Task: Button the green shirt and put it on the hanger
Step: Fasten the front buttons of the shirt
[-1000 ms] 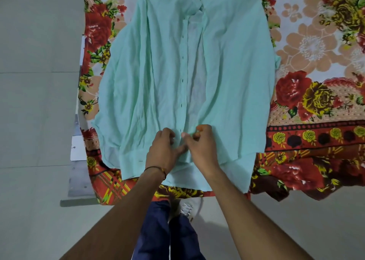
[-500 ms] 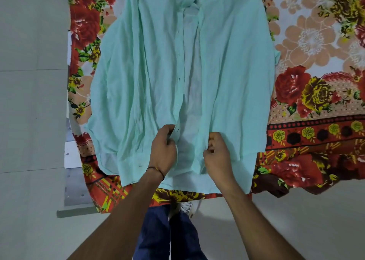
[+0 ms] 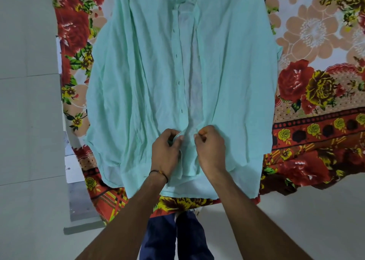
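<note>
A pale green shirt [image 3: 138, 78] lies flat on a flowered bedsheet [image 3: 316, 105], collar away from me, hem toward me. Its front stands unbuttoned, a narrow gap running down the middle. Several small buttons show along the left placket. My left hand [image 3: 166, 151] pinches the left placket near the hem. My right hand [image 3: 211, 149] pinches the right placket edge just across the gap. The two hands are close together, almost touching. No hanger is in view.
The bed's edge runs just under the shirt hem, with the sheet hanging over it. Grey tiled floor [image 3: 25, 121] lies to the left and below. My legs in dark blue trousers [image 3: 173, 238] stand against the bed edge.
Half a second ago my hands held the two front edges apart near the hem. They have moved back together, drawing the plackets toward each other. The view has shifted slightly.
</note>
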